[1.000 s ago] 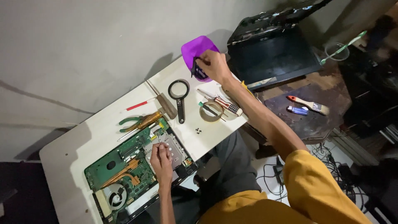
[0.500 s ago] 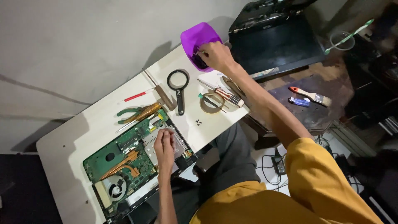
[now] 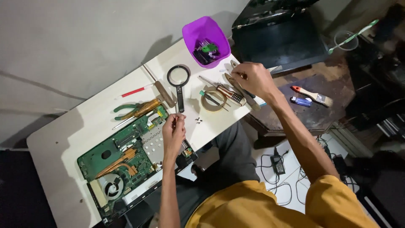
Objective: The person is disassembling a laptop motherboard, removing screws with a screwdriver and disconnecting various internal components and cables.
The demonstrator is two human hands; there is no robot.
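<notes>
Left hand (image 3: 174, 134): I see it over the right edge of the open laptop (image 3: 126, 162), its fingers pinched on a thin tool whose tip points to 12 o'clock; the tool is too small to name.
Right hand (image 3: 253, 79): it lies on the tool pile at the desk's right end, fingers curled round a slim handle; I cannot tell which tool it belongs to.
Laptop: it lies opened at 7 o'clock on the desk (image 3: 59, 131), green board bare, fan (image 3: 112, 185) at its lower left, copper pipes running from it.
Magnifier (image 3: 179, 80): just at 12 o'clock of my left hand, lens away from me, black handle pointing back at the hand.
Tape roll (image 3: 212, 100): flat between the two hands, with a tool laid across it.
Screws (image 3: 197, 120): a few small dark ones at 3 o'clock of my left hand.
Pliers (image 3: 130, 109): green grips, at 10 o'clock of the left hand, beside a wooden handle.
Bowl (image 3: 206, 38): purple, at the desk's far edge, at 11 o'clock of the right hand, small parts inside.
Brush (image 3: 312, 95): on the dark side table at 3 o'clock of the right hand, a blue lighter (image 3: 300, 101) beside it.
</notes>
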